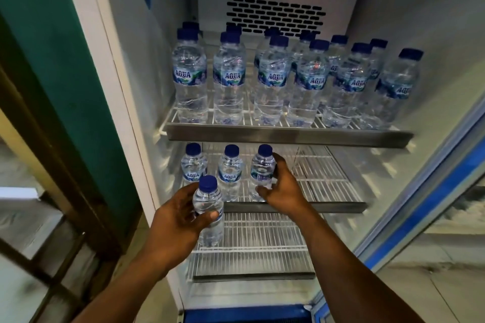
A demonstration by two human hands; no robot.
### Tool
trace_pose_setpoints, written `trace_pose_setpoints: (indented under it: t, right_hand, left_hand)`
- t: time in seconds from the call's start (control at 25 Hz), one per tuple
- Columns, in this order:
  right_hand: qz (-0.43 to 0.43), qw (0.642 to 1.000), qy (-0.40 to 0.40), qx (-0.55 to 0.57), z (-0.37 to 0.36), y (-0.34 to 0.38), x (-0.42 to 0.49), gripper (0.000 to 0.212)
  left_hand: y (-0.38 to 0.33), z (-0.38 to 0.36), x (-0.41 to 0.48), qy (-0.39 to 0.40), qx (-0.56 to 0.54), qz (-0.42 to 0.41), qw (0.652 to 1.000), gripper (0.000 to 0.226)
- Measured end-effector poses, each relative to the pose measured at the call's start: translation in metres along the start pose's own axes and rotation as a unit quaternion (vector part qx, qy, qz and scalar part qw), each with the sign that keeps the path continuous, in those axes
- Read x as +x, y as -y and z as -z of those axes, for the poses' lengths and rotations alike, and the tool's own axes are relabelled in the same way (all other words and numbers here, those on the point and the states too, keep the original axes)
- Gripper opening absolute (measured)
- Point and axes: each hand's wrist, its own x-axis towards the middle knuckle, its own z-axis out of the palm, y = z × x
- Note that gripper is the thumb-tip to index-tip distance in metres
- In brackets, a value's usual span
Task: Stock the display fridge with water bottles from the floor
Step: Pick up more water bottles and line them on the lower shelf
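White fridge interior (162, 65), door swung open at right, wire shelves front to back. Nearest: left hand (181, 215) wrapped around small water bottle (208, 212), held in front of middle shelf (328, 178), not yet set down. Just beyond: right hand (282, 186) curled on third bottle (262, 168) of a row standing on that shelf, beside two more (193, 162). Probably light, thin-walled, squashy under a hard squeeze, smooth plastic; best gripped around mid-body or below blue cap. Bare wire to right, nothing blocking. Lowest shelf (252, 244) bare. Farthest: top shelf (288, 132) crowded with larger bottles (229, 78).
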Motion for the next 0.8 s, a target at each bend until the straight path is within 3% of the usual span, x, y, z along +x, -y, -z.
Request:
trace_pose_setpoints:
  t: [0.24,0.48,0.8]
  right_hand:
    - [0.0,0.99,-0.101,-0.1,-0.018,-0.008,-0.008,0.067]
    - [-0.049,0.996,-0.058,-0.043,-0.014,-0.008,-0.012,0.062]
    - [-0.029,0.995,-0.072,-0.056,-0.018,-0.005,-0.016,0.062]
  left_hand:
    - [-0.004,-0.008,0.0,0.003,0.015,-0.002,1.0,0.061]
    - [0.0,-0.01,-0.003,0.008,0.01,0.006,1.0,0.06]
    - [-0.002,-0.018,-0.001,0.015,0.009,-0.002,1.0,0.056]
